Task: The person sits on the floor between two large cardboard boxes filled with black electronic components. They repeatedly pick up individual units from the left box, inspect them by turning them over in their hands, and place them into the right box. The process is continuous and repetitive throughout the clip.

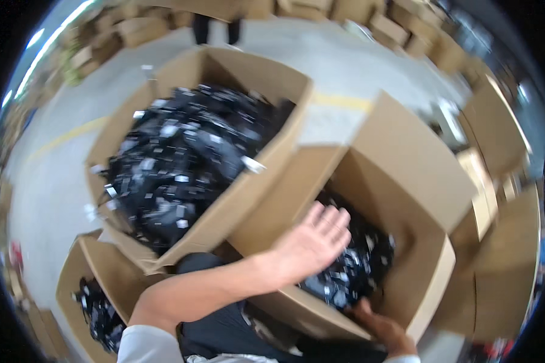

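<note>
My left hand reaches across over the right cardboard box, fingers spread, just above the pile of small black packets inside it; it holds nothing that I can see. My right hand grips the near rim of that box, fingers curled over the cardboard edge. A larger open cardboard box to the left is heaped with black packets. The picture is motion-blurred.
A third, smaller box with black packets stands at the lower left. Stacked cardboard cartons line the far wall and the right side. A person's dark legs stand at the back on the grey floor with a yellow line.
</note>
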`<control>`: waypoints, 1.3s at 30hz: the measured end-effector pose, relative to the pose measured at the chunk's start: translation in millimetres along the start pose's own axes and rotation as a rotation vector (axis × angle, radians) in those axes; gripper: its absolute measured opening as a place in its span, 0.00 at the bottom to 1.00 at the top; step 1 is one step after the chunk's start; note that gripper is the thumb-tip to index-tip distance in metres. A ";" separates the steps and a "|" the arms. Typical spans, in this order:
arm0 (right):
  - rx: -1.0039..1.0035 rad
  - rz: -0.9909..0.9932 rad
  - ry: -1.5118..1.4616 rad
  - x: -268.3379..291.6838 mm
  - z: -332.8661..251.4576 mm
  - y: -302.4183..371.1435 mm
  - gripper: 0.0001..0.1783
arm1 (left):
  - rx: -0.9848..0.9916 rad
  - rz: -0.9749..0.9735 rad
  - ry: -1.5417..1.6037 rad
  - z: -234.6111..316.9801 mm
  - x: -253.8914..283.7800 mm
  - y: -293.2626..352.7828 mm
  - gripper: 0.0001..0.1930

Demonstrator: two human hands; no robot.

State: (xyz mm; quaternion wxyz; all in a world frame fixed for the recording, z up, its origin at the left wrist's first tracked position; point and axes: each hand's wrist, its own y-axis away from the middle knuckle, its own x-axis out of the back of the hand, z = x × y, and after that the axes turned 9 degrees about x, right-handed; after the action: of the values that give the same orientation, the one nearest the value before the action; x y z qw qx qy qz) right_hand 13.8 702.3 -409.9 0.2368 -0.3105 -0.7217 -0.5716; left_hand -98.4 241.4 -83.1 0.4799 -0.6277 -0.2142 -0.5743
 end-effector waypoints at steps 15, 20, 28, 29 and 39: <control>0.402 0.070 -0.102 179.3 -141.2 20.4 0.21 | 0.392 -0.056 -0.127 -290.8 48.8 89.1 0.24; 0.629 0.313 -0.249 252.2 -274.8 108.4 0.16 | 0.345 0.037 0.031 -246.4 92.3 47.1 0.15; 1.088 0.448 -0.987 309.2 -442.8 137.9 0.43 | 0.136 -0.236 0.486 -117.5 184.4 28.9 0.16; 0.983 0.363 -1.046 308.3 -451.0 140.9 0.38 | 0.168 -0.304 0.485 -113.9 182.8 31.5 0.16; 0.620 0.200 -1.543 284.2 -340.5 132.7 0.20 | 0.602 -0.287 -0.099 -181.0 83.3 205.0 0.25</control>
State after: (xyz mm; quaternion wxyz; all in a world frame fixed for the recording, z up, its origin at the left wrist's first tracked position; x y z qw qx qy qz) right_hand -92.7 442.1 -42.1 -0.1994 -0.5978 -0.7749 0.0494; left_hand -2.8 -27.4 -100.7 0.5469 -0.4484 -0.4833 -0.5160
